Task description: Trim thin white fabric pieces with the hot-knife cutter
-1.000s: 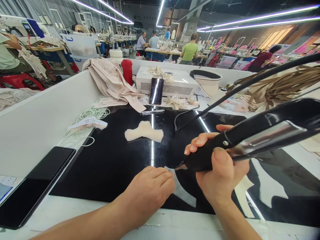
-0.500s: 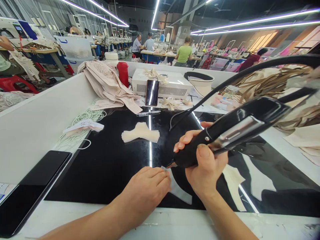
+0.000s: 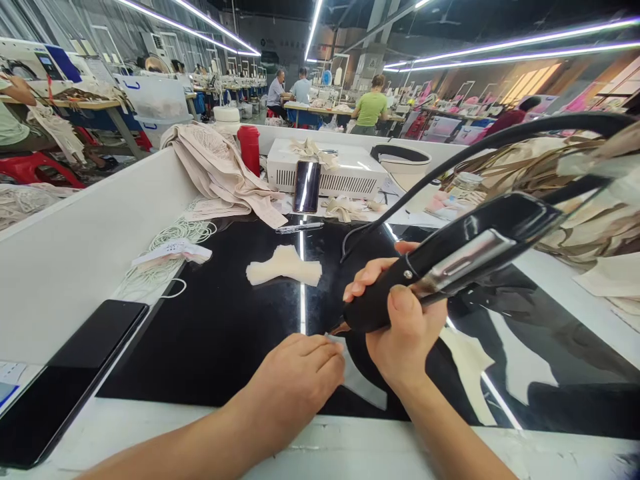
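Observation:
In my right hand (image 3: 407,327) is a black corded hand tool (image 3: 450,260) with a metal lever along its side, slanting down to the left. Its copper-coloured tip (image 3: 340,327) is at the upper end of a thin, curved grey-white fabric piece (image 3: 364,379). My left hand (image 3: 303,373) lies closed over that end, fingertips pinching the fabric close to the tip; part of the piece is hidden beneath the fingers. A stack of cream fabric pieces (image 3: 284,265) lies beyond my hands on the black glossy board (image 3: 210,333). Right of my right hand lies a cream cut piece (image 3: 467,370).
A pale cut piece (image 3: 523,357) lies at the right. A large black phone (image 3: 65,380) and pale green cord (image 3: 175,235) are at the left. Behind stand an upright phone (image 3: 307,187), a red cup (image 3: 249,150) and a white vented box (image 3: 325,170). The tool's cable (image 3: 480,148) arches across the right.
My right hand and the tool have shifted slightly left. My left hand keeps its hold on the fabric. The whole view has moved a little.

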Demonstrator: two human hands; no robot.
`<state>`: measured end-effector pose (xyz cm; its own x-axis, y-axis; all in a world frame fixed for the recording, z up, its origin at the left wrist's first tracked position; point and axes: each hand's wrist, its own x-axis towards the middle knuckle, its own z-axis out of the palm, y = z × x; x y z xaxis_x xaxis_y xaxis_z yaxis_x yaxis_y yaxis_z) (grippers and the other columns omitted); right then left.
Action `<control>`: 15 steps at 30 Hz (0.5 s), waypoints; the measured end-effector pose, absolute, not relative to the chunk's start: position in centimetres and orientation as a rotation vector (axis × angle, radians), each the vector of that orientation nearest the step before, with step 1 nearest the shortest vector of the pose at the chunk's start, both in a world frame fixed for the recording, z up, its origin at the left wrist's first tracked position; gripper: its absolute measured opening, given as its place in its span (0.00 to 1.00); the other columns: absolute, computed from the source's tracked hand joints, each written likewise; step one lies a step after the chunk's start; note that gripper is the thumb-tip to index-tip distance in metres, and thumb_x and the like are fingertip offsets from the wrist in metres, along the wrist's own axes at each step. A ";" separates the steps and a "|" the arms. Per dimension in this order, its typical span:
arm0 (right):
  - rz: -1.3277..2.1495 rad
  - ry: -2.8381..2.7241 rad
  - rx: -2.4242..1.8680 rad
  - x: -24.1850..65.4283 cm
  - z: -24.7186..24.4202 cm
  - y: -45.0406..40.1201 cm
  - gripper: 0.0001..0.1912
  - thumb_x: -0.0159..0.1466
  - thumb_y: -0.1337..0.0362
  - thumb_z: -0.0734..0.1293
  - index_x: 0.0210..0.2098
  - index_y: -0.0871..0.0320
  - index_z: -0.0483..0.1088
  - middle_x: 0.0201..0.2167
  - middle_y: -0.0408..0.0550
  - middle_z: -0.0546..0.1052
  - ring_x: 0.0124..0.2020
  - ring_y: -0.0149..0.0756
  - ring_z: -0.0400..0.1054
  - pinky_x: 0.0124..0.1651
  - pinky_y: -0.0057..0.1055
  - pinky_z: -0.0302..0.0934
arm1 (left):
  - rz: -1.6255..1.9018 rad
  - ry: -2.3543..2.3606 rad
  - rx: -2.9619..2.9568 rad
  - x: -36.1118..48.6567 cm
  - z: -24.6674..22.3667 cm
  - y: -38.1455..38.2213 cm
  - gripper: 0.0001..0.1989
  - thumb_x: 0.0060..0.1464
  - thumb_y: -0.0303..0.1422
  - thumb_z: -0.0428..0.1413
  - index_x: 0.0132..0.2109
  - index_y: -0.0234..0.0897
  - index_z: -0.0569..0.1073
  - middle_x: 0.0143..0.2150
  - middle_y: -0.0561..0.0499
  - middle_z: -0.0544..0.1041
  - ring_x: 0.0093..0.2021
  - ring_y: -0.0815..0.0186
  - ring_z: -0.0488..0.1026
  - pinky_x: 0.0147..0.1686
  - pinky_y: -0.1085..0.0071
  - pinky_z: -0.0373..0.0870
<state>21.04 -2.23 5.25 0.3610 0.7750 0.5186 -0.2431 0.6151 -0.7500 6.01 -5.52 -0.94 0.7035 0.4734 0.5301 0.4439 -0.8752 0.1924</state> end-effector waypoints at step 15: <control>0.565 -1.163 -0.737 23.5 7.3 -4.3 0.19 0.61 0.58 0.79 0.48 0.50 0.72 0.40 0.43 0.81 0.37 0.37 0.77 0.41 0.39 0.76 | 0.817 0.717 2.876 5.6 0.0 -5.3 0.10 0.74 0.34 0.51 0.52 0.35 0.74 0.53 0.46 0.82 0.52 0.58 0.81 0.42 0.61 0.79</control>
